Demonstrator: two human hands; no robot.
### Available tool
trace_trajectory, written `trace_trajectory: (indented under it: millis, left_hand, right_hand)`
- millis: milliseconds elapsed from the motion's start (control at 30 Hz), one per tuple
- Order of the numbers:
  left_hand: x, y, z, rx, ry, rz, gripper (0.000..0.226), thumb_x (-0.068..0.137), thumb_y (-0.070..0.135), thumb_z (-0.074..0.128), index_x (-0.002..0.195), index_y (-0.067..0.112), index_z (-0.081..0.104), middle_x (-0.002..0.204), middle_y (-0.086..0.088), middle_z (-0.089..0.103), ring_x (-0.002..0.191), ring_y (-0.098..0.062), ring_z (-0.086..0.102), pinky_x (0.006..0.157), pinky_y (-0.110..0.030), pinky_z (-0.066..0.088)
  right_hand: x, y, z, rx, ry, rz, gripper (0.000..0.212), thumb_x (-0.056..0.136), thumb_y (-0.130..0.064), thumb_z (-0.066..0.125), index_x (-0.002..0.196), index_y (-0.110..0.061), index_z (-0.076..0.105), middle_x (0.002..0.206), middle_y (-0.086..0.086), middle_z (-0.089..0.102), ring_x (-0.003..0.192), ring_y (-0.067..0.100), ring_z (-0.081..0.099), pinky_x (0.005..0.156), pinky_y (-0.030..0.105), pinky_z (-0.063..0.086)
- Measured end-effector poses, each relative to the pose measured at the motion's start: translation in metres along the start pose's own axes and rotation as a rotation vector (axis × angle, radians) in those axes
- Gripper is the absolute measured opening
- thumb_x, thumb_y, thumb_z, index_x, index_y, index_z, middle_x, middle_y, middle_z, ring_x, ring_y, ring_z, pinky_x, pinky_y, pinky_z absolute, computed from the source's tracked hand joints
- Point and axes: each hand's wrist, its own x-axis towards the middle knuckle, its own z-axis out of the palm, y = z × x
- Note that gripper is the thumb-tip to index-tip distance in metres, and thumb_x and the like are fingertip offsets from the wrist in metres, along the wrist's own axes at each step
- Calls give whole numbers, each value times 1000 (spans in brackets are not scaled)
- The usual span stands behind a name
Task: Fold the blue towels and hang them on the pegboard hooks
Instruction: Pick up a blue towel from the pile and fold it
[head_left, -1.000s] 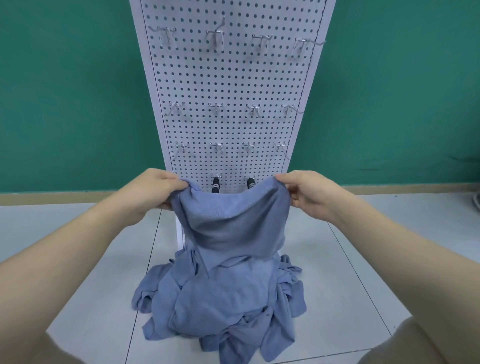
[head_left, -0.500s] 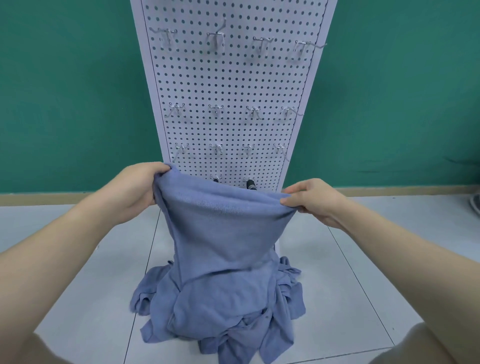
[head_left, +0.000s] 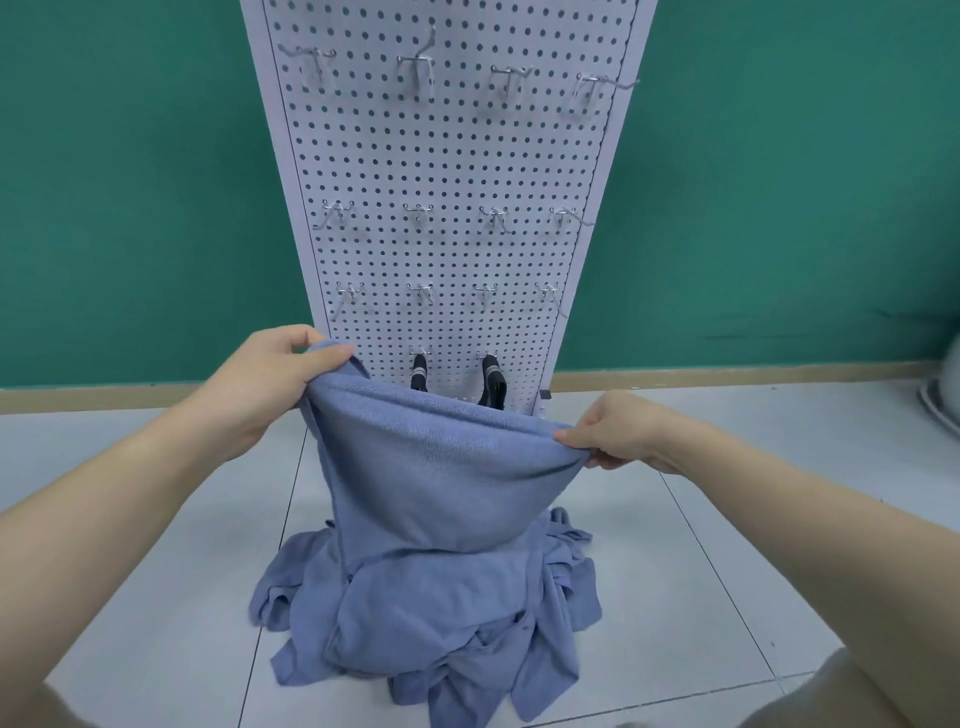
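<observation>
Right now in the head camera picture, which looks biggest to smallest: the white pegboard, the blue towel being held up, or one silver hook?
1. White perforated pegboard
2. Blue terry towel held up, though it is nearer the camera, so its true rank is unsure
3. Silver wire hook

Blue towels (head_left: 431, 597); white dotted pegboard (head_left: 447, 171); green wall (head_left: 130, 182).
</observation>
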Motion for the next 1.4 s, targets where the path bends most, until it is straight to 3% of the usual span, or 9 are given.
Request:
trace_trajectory:
  millis: [100,200,400,500,700,900,1033,1267,1400]
  left_hand:
    - [-2,2,0,-46,28,16,37,106,28,58,75,9,62,66,2,63,66,-16,53,73,-33,48]
    - [-4,5,-1,-85,58,7,44,109,30,51,92,-6,69,86,-9,73,79,-22,65,81,-34,57]
    - [-4,4,-1,-255,79,-96,38,110,37,47,99,6,67,98,-8,77,91,-19,74,88,-34,55]
    - [-7,7,3,-321,38,-103,37,110,34,47,96,5,67,87,-3,80,80,-11,76,84,-31,55]
    - [-9,7,11,-308,-9,-73,31,107,32,54,99,6,71,99,-4,79,93,-15,73,92,-34,55]
    - [-14,9,36,-228,-49,-133,45,107,45,51,118,6,69,110,-7,78,108,-22,73,105,-45,52]
    - [-32,11,59,-84,-287,-198,55,96,60,60,117,11,74,111,-2,79,112,-21,72,110,-48,47]
    - [-41,16,73,-357,-424,-252,32,103,19,58,122,-2,72,122,-17,74,121,-30,68,116,-51,43]
    - [-43,19,71,-467,-471,-291,39,105,30,52,124,2,70,122,-13,74,113,-23,72,101,-39,56]
  right_hand:
    - [-2,6,1,122,-23,8,30,94,-24,76,74,-6,61,62,4,59,56,14,53,57,21,48]
    - [-3,10,2,337,-24,-39,19,92,-13,76,80,-10,62,71,4,57,65,14,50,60,20,45]
    - [-10,1,-2,761,-22,-90,18,95,6,62,89,-10,69,83,4,70,77,16,62,74,26,52]
    - [-13,-3,-2,852,-56,-105,25,95,10,57,93,-11,71,84,3,74,78,16,66,76,27,52]
    - [-25,-25,2,938,-99,-224,26,95,13,54,100,-7,70,100,13,73,90,24,69,87,33,55]
    - [-40,-51,25,704,-86,-376,36,90,13,64,92,-21,77,98,16,65,92,26,59,88,36,48]
    - [-50,-65,43,488,-47,-488,31,89,9,68,98,-20,77,91,10,67,85,20,56,85,35,46]
    - [-67,-80,54,368,14,-545,31,89,4,68,89,-26,76,104,23,71,81,22,56,90,57,54]
    - [-71,-82,54,277,51,-589,27,91,2,68,94,-24,75,86,21,62,71,19,45,71,32,42]
